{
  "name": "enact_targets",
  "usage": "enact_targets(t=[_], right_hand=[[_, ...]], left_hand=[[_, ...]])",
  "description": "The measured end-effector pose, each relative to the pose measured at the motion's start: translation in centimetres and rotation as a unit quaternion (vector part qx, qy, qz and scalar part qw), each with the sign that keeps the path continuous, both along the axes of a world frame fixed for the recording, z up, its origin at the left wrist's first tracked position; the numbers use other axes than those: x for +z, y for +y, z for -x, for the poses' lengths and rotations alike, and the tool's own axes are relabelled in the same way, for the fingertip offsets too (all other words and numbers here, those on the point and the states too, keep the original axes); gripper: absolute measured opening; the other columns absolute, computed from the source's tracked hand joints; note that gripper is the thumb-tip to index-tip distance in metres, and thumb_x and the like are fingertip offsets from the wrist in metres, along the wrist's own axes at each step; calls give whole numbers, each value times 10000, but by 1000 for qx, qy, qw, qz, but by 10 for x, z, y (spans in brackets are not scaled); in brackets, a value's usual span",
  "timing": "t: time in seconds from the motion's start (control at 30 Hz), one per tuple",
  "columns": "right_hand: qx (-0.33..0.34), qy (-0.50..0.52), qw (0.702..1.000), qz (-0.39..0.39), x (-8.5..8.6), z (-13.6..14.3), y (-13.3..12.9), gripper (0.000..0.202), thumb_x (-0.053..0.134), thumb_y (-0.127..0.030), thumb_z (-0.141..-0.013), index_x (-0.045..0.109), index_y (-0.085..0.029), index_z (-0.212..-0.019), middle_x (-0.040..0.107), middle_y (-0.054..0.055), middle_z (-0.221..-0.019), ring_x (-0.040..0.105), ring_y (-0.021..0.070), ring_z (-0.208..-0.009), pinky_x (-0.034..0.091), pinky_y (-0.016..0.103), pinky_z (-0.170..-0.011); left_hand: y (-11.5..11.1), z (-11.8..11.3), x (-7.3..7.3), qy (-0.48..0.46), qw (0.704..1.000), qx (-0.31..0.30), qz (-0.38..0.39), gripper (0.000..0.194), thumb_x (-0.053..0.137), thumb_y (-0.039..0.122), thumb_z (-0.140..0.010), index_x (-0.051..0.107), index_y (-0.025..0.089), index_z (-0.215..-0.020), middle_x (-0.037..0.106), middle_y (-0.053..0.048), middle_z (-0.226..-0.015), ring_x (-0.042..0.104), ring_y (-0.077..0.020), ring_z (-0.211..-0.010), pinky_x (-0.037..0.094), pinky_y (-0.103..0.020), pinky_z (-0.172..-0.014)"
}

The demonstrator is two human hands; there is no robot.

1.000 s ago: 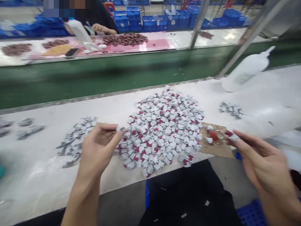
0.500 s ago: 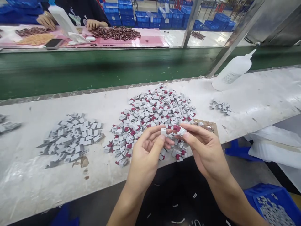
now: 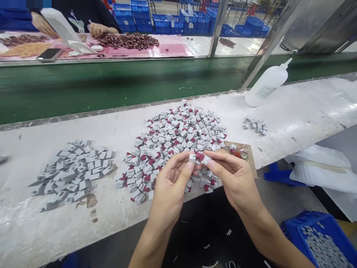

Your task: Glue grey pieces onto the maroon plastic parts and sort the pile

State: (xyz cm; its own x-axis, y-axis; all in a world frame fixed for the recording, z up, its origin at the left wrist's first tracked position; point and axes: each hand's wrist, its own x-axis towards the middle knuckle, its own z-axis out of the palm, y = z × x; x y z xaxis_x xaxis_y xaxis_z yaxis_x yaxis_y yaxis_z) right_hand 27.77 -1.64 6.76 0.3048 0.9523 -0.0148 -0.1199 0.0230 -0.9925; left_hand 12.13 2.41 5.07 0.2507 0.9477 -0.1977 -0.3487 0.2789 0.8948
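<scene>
My left hand point(image 3: 174, 178) pinches a small light-grey plastic block point(image 3: 192, 158) between thumb and forefinger. In the fingertips of my right hand point(image 3: 232, 173) is a grey and dark-red plastic piece point(image 3: 205, 159), its red end turned toward the grey block. The two parts meet or nearly meet; whether they are joined I cannot tell. Just beyond and below my hands spreads a big heap of grey and dark-red pieces point(image 3: 178, 130). A smaller pile of plain grey blocks point(image 3: 75, 171) lies to the left on the white worktop point(image 3: 125, 123).
A white squeeze bottle point(image 3: 266, 85) stands at the right behind a few grey pieces point(image 3: 255, 125). Cardboard point(image 3: 251, 165) carries a bottle cap by my right hand. A blue bin point(image 3: 320, 238) of grey parts sits lower right. Across the green strip point(image 3: 111, 82), another person's hands work.
My hands have come closer together, bringing the red end of the right-hand piece up to the grey block in my left. The camera view has shifted slightly.
</scene>
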Motion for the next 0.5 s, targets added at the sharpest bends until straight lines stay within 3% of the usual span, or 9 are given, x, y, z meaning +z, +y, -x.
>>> enact_targets(t=[0.2, 0.5], right_hand=[[22, -8, 1000, 10, 7, -4, -1, 160, 895, -312, -953, 919, -332, -1110, 872, 34, -1100, 844, 207, -1001, 725, 309, -902], [69, 7, 997, 17, 9, -13, -3, 165, 934, -340, -908, 916, -287, -1063, 883, 63, -1083, 855, 247, -1039, 738, 361, -926]], left_hand=[[0, 1, -3, 29, 999, -11, -26, 255, 888, 424, -934, 863, 293, -1151, 862, -42, -1114, 786, -126, -951, 664, -177, -884], [0, 9, 20, 101, 990, -38, -96, 161, 851, 357, -943, 881, 300, -1091, 869, -47, -1110, 835, -202, -993, 710, -253, -878]])
